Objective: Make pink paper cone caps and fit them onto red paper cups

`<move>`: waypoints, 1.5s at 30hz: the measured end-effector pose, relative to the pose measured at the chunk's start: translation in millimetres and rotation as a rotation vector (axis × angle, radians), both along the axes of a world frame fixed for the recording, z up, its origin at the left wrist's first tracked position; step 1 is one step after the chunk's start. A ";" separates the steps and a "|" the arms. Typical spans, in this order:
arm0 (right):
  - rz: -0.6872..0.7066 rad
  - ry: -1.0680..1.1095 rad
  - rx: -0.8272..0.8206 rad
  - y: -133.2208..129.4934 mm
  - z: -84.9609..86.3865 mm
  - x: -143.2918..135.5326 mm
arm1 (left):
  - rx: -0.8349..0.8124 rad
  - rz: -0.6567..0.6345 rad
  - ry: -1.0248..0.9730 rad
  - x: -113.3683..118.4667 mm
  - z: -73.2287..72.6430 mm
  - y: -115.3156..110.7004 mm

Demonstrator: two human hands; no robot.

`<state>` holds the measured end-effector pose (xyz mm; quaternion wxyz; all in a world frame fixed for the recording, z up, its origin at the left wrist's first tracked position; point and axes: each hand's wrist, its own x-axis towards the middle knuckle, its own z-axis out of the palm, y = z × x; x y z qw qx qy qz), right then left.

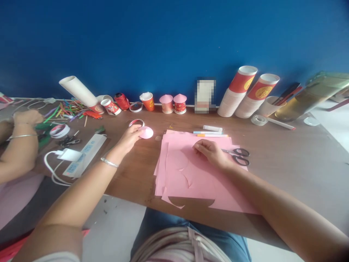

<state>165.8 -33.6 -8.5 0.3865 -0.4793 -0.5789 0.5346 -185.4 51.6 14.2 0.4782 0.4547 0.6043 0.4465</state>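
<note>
Small round pink paper cone point(146, 132) pinched in left hand point(130, 137), mid-frame; right hand point(209, 152) curled, empty, on pink paper point(191, 182).

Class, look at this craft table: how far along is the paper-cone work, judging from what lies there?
Done: two cups with pink cones stand by the wall, and the pink paper shows curved cut-outs. In hand: the left hand holds a pink cone; the right hand rests on the paper beside the scissors. Left: this cone sits on no cup, and stacked cups stand uncapped.
</note>
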 end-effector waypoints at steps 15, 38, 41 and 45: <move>-0.076 -0.111 0.099 -6.3 0.5 -8.0 | 0.446 -0.124 0.822 5.0 22.5 -26.4; -0.092 -0.428 0.376 -10.6 9.8 13.5 | 0.755 -0.975 1.348 120.6 6.1 -54.9; -0.140 -0.508 0.485 1.1 37.4 37.0 | 0.723 -0.992 1.380 120.5 7.3 -54.5; -0.351 -0.918 0.763 48.4 99.3 77.4 | 0.692 -0.939 1.158 130.5 18.5 -50.2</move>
